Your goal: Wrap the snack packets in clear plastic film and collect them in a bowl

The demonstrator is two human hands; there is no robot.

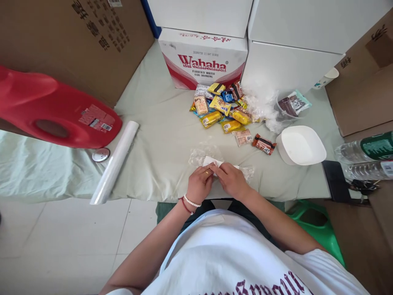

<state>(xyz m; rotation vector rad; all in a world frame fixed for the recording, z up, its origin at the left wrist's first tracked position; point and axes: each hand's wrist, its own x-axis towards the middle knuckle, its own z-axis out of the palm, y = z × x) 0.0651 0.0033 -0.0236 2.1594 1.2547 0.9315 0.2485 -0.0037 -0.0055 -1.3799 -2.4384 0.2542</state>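
My left hand [200,183], with a ring and two bracelets, is closed, its fingertips pinching the edge of a flat white piece [211,160]. Close against it, my right hand [233,180] is closed on the same piece, and the fingertips of both hands meet. My fingers cover most of the white piece, so its kind is unclear. Crumpled clear plastic film [198,156] spreads out under and around it on the cloth. Just beyond the hands lie a pinkish wrapped snack [243,137] and a brown wrapped snack [264,144].
Several wrapped snacks [221,105] are heaped before a Wahaha carton [202,61]. To the right are crumpled plastic bags [260,100], a clear tub [281,107] and a white bowl [301,144]. A film roll [115,164] and red jug [61,110] lie left.
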